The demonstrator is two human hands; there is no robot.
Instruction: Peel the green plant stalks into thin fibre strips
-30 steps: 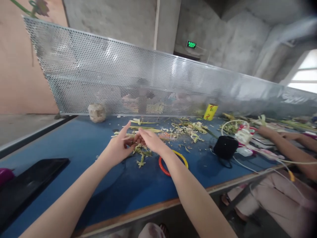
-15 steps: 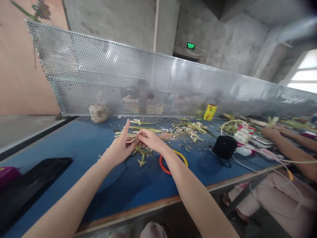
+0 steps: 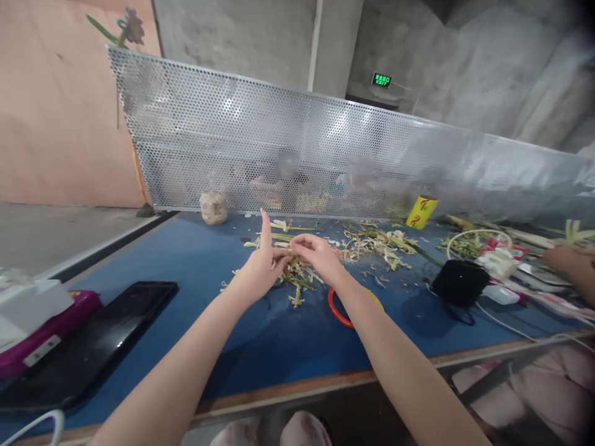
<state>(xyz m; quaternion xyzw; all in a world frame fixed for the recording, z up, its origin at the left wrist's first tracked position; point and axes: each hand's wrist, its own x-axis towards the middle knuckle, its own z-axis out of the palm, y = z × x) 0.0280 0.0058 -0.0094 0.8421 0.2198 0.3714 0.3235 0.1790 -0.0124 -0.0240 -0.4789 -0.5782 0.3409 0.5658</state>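
Note:
My left hand (image 3: 261, 266) is raised over the blue table (image 3: 195, 266), index finger pointing up, the other fingers curled toward my right hand. My right hand (image 3: 316, 255) meets it, its fingers pinched on a thin pale strip (image 3: 282, 251) that runs between both hands. Below them lies a small heap of green and pale leaf scraps (image 3: 297, 282). A red and yellow ring (image 3: 335, 310) lies on the table beside my right wrist.
A black tablet (image 3: 106, 337) and a purple-and-white box (image 3: 32, 322) lie at the left. A black pouch (image 3: 459, 282), cables, a yellow can (image 3: 421, 212) and more scraps (image 3: 376, 238) lie to the right. A perforated metal screen (image 3: 325, 148) backs the table. Another person's hand (image 3: 569, 263) works at far right.
The view has swung left, showing the purple box and more of the tablet. My hands stay joined on the strip, and my left index finger now points straight up.

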